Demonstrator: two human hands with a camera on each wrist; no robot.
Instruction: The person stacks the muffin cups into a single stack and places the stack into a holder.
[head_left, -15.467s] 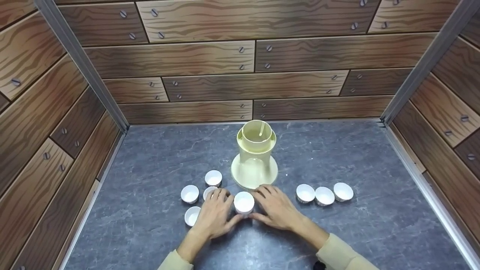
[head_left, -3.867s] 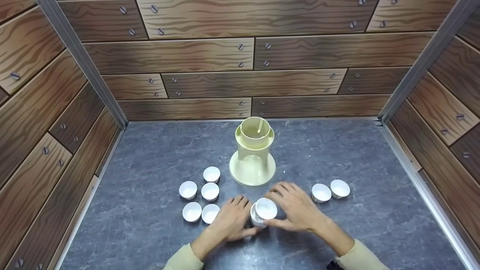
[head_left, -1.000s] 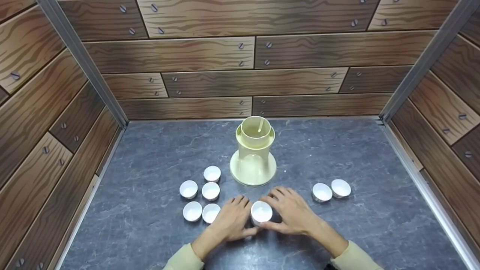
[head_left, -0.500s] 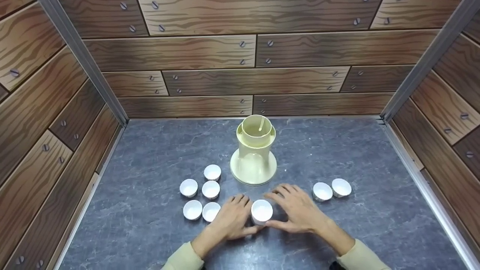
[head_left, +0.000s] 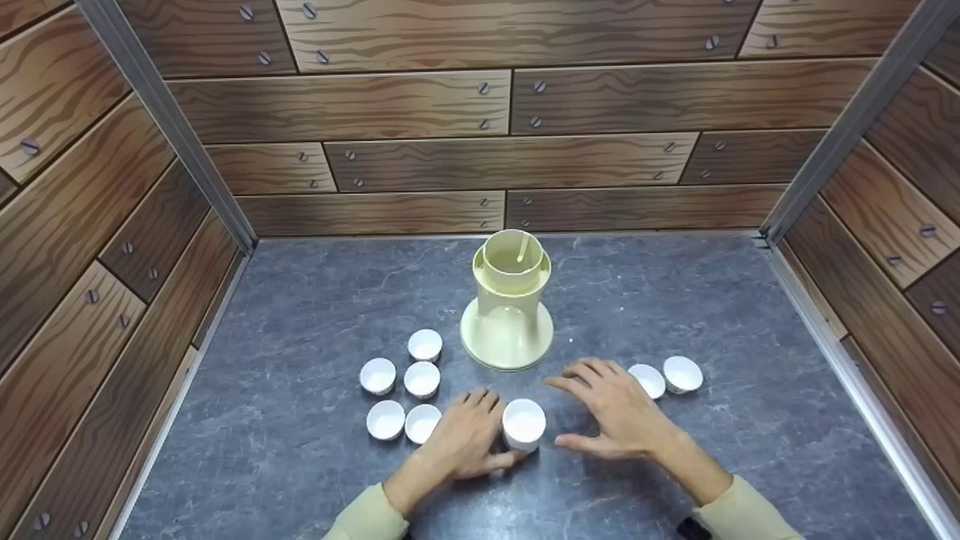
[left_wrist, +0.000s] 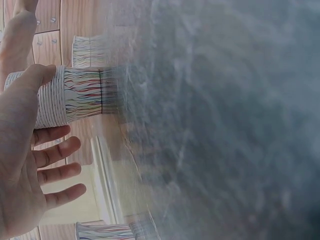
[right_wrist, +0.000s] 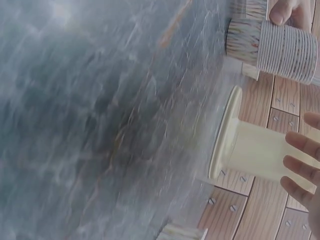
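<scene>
White stack [head_left: 523, 425] gripped by left hand [head_left: 465, 441]; right hand [head_left: 619, 412], fingers spread, partly hides cup [head_left: 649, 381].

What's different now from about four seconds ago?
The right hand has let go of the cup it held over the stack and drawn away to the right; that cup now tops the stack. The left hand still holds it. The stand, five cups on the left and two on the right stayed put.
</scene>
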